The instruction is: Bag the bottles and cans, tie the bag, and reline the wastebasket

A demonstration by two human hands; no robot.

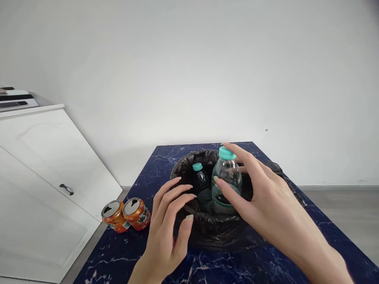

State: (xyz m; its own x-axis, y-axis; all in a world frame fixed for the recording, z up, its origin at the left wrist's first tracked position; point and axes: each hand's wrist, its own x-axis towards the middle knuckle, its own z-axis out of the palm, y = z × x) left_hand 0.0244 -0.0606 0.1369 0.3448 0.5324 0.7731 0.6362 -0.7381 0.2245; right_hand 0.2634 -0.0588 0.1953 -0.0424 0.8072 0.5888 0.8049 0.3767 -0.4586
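Note:
A clear plastic bottle (220, 193) with a turquoise cap stands nearly upright inside a bin lined with a black bag (222, 230). Around its upper part is my right hand (263, 193), thumb on the near side, a finger over the cap and others behind. A second turquoise-capped bottle (201, 181) sits deeper in the bin, to the left, its lower part in shadow. My left hand (168, 225) is at the bin's near left rim, fingers spread and curved, with nothing in it. Whether its fingertips touch the bag I cannot tell.
Two opened orange cans, a left one (115, 217) and a right one (137, 215), stand side by side on the dark blue marbled table (207, 272). A white cabinet (44, 189) is at the left, and a white wall (189, 79) rises behind the table.

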